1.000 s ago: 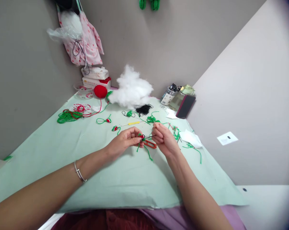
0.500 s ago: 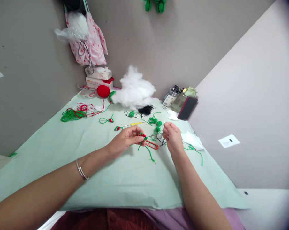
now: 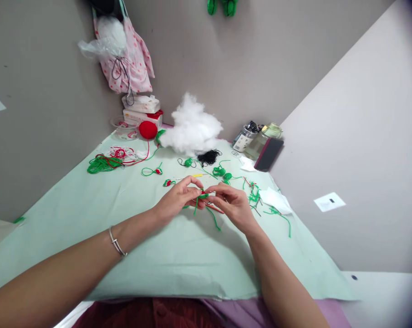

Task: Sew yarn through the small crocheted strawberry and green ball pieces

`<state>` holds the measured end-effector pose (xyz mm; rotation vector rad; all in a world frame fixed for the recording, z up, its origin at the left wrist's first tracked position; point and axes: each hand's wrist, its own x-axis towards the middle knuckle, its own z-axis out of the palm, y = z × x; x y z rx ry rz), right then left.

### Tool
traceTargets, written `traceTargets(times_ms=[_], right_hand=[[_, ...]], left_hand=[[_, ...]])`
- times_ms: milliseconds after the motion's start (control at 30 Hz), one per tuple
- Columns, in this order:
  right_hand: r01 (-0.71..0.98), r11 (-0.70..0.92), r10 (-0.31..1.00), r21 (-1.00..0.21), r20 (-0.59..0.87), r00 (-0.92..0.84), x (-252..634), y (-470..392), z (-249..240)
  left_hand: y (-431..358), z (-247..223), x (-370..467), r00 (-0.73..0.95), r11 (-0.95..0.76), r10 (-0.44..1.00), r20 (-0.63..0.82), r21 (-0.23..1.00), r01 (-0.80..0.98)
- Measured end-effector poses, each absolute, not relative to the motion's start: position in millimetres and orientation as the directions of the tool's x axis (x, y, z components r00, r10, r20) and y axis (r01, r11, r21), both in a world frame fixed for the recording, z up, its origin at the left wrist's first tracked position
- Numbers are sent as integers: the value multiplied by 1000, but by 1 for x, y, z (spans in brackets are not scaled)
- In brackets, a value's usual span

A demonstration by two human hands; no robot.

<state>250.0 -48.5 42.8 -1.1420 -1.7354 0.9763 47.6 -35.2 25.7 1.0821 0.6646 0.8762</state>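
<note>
A small red and green crochet piece [image 3: 203, 196] is pinched between the thumb and fingers of my left hand [image 3: 178, 196], just above the table. My right hand [image 3: 231, 202] has closed in from the right, its thumb and forefinger on the piece's right edge. Whether a needle sits between those fingertips is hidden. A green yarn tail [image 3: 214, 220] hangs below the piece. Under my hands lies a narrow orange tool [image 3: 215, 208], mostly covered. Just behind them rests a yellow-handled crochet hook [image 3: 197, 175], partly hidden by my left fingers.
Behind are white stuffing [image 3: 192, 127], black yarn [image 3: 209, 157] and a red yarn ball [image 3: 148, 130]. Green yarn [image 3: 105, 164] lies left; small green crochet pieces [image 3: 219, 171] and yarn scraps [image 3: 254, 193] lie right. A phone [image 3: 269, 155] leans by a bottle [image 3: 255, 148] and a pen holder [image 3: 244, 138].
My right hand has moved left and down to the crochet piece. The dark thread stretched between my hands before no longer shows. My left hand keeps its hold almost in place.
</note>
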Motion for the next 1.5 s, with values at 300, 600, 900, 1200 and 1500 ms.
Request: traceTargets(times_ms=[300,600,900,1200,1500], right_hand=[[198,97,994,-975,87,-61,245,-44,39],[236,208,977,-949,193,-86,247,-49,46],[526,487,851,-697,513,-107,247,-53,51],[670,570,778,-475,574,-255,246,-56,48],[717,584,752,-380,586,-303,250,-54,45]], left_hand=[[-34,20,53,484,95,874,32,967,-235],[-30,21,51,387,179,920,-56,940,-289],[-28,21,47,342,187,934,-100,955,-231],[-27,22,45,308,196,943,-125,957,-213],[-27,22,44,307,173,944,-119,972,-156]])
